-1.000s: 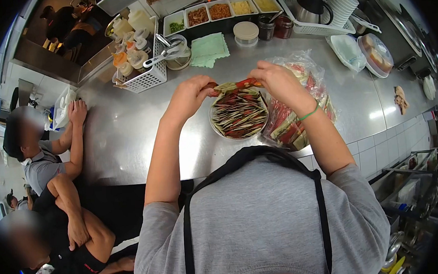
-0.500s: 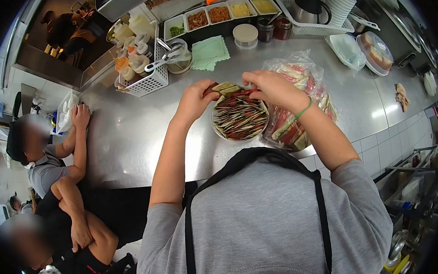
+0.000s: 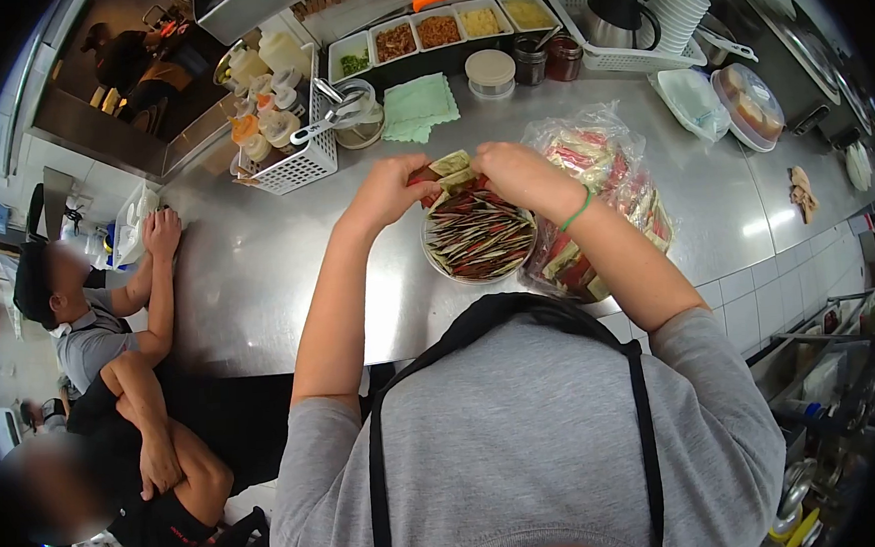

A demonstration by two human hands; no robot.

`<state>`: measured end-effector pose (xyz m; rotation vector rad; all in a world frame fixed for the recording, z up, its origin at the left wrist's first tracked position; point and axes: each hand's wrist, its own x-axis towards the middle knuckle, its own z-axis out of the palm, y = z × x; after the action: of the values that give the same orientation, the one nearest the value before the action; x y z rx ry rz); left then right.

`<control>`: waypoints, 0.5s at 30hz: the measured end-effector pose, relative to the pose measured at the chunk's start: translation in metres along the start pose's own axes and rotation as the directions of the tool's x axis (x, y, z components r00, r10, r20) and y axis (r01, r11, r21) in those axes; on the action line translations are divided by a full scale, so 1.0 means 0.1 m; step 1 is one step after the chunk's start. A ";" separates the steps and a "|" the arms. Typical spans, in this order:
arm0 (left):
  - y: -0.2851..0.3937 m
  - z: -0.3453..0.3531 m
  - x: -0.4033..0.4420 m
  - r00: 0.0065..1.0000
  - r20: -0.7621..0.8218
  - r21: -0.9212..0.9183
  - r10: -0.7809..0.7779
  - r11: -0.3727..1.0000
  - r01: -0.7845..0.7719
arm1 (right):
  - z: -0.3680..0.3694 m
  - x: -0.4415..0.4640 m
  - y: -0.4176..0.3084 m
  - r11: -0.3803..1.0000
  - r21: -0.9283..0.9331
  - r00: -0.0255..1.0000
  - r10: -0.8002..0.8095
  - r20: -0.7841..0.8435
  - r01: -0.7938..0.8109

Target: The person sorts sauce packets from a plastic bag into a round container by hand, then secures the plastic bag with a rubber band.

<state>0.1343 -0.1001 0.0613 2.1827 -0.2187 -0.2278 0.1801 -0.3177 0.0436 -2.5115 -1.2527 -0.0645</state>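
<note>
Resting on the counter (image 3: pixel 247 275) at far left is a co-worker's forearm (image 3: pixel 160 275). Next stands a white basket (image 3: pixel 306 169) of squeeze bottles (image 3: pixel 284 54), then a green cloth (image 3: pixel 419 107). My left hand (image 3: pixel 392 188) pinches the left end of a few red-and-green packets (image 3: pixel 454 163), which sit between my hands, at the back edge of a round clear tub (image 3: pixel 481 279) crammed with more, stood on edge. My right hand (image 3: pixel 524 175) is close by, fingers narrowed on the packets' right end, its fingertips partly hidden. Uneven pulling could, I think, tear one open or flick it loose; pressing hard on so tight a load could tip some out. Just right of the tub, partly behind my right wrist, lies a plastic bag (image 3: pixel 600 116) of packets; my forearm might snag its loose film and drag it.
</note>
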 end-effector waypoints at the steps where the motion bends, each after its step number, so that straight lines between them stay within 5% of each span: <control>1: -0.05 0.01 0.01 1.000 0.007 0.093 0.008 0.996 -0.009 | 0.01 -0.01 0.01 0.997 0.083 1.000 -0.008 -0.018 0.009; 6: -0.14 0.12 0.03 0.996 -0.060 0.275 0.060 0.960 -0.041 | -0.21 -0.02 0.05 0.916 0.400 0.995 0.035 -0.096 0.007; 8: -0.16 0.16 0.04 0.992 -0.068 0.266 0.109 0.960 -0.087 | -0.30 0.01 -0.07 0.889 0.453 0.934 0.112 -0.340 0.059; 10: -0.12 0.15 0.05 0.984 -0.075 0.264 0.163 0.955 -0.138 | -0.18 0.05 -0.01 0.891 0.445 0.935 0.076 -0.348 0.093; 12: -0.05 0.07 0.01 0.999 -0.041 0.188 -0.004 0.982 0.012 | -0.09 0.09 0.04 0.963 0.238 0.977 -0.079 -0.200 0.127; 15: -0.12 -0.09 -0.09 0.994 -0.041 0.016 -0.103 0.994 0.104 | -0.18 0.03 0.08 0.960 0.270 0.972 -0.011 -0.233 0.076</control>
<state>0.1287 -0.0839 0.0570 2.2167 -0.0851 -0.2403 0.1898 -0.3258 0.0590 -2.1677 -1.1361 -0.1728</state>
